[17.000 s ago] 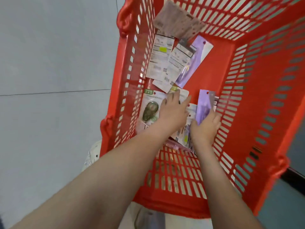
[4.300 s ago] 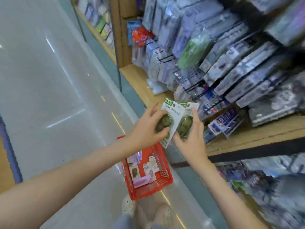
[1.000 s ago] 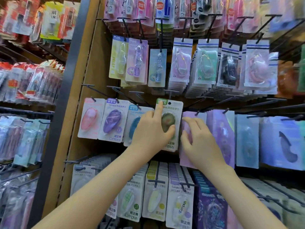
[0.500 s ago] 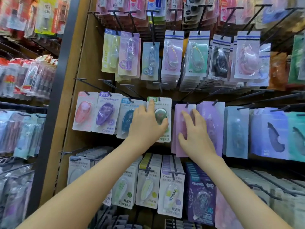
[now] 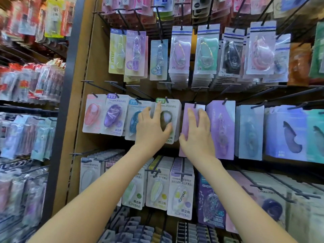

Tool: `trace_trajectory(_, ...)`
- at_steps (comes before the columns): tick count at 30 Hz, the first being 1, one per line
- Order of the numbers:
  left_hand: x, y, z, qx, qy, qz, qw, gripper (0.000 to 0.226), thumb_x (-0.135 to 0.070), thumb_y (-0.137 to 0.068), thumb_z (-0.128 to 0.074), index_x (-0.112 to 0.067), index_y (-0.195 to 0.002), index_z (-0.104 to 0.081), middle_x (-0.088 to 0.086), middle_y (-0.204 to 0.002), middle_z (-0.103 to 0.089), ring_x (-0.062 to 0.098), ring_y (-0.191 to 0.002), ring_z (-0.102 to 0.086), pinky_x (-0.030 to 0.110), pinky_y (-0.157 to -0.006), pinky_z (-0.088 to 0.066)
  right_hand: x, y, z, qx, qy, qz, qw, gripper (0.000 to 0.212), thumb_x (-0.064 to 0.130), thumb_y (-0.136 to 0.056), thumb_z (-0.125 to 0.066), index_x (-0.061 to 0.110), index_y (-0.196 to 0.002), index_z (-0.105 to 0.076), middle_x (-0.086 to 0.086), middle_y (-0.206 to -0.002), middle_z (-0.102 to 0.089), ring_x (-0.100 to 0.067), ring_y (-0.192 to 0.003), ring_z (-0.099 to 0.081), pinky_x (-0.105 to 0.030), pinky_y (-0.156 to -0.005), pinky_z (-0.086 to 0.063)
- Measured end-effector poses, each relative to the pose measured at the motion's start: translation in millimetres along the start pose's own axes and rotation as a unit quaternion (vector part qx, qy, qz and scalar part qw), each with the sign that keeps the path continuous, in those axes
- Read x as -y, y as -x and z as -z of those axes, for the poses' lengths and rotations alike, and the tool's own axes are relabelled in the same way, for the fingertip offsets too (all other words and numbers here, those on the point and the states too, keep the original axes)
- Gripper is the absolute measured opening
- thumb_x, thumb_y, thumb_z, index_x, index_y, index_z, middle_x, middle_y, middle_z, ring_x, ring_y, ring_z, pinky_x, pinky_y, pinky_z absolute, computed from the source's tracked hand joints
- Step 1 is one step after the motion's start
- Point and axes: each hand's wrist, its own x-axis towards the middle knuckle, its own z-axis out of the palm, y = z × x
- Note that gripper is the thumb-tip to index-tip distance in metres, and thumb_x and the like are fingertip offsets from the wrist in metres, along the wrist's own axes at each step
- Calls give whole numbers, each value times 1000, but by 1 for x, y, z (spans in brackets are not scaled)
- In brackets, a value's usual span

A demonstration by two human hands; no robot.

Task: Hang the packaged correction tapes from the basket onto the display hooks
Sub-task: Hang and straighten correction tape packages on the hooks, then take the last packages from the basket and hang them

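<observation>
My left hand (image 5: 152, 132) lies flat, fingers straight, on the green correction tape pack (image 5: 174, 111). The pack hangs on a hook (image 5: 166, 99) in the middle row. Just right of it, my right hand (image 5: 198, 135) rests flat on a purple pack (image 5: 185, 120).

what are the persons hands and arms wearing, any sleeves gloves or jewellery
Nothing is worn that shows. The left hand and the right hand have no gloves, and no rings are visible on the fingers. Neither wrist carries a watch or bracelet. No sleeve shows anywhere down to the bottom edge of the picture.
</observation>
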Motion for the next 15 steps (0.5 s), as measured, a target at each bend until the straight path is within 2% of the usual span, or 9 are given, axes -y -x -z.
trace_trajectory(4, 31, 37, 31, -82, -64, -41, 994, 67, -51, -83, -43, -16, -139, -48, 24, -131, -51, 42, -122, -46, 58, -100, -34, 31, 15, -12, -64, -52, 53, 995, 69, 11, -85, -60, 8, -148, -31, -24, -152, -24, -38, -142, -21, -51, -115, -25)
trace_trajectory(7, 70, 83, 63, -74, -102, -11, 992, 66, -49, -84, -40, -18, -141, -45, 21, -136, -47, 39, -128, -41, 57, -106, -24, 76, 34, -29, -99, -57, 100, 988, 70, 11, -79, -61, 6, -144, -38, -25, -148, -33, -39, -138, -25, -53, -116, -21)
trace_trajectory(10, 115, 128, 103, -51, -147, 31, 987, 65, -48, -85, -39, -18, -143, -43, 19, -140, -43, 36, -132, -36, 56, -108, -22, 131, 61, -49, -119, -76, 133, 981, 71, 14, -77, -61, 6, -144, -38, -25, -148, -33, -39, -140, -23, -53, -116, -17)
trace_trajectory(13, 163, 180, 136, -25, -182, 75, 980, 63, -45, -88, -46, -19, -145, -39, 17, -142, -42, 34, -132, -36, 51, -108, -26, 185, 103, -82, -82, -173, 159, 969, 68, 12, -82, -59, 6, -145, -37, -24, -149, -32, -40, -141, -25, -51, -116, -23)
trace_trajectory(15, 201, 221, 152, -6, -199, 92, 976, 61, -44, -88, -47, -17, -143, -42, 18, -140, -45, 35, -129, -42, 52, -105, -33, 221, 140, -114, -11, -237, 172, 956, 66, 11, -83, -58, 6, -145, -37, -24, -148, -35, -39, -139, -29, -50, -114, -27)
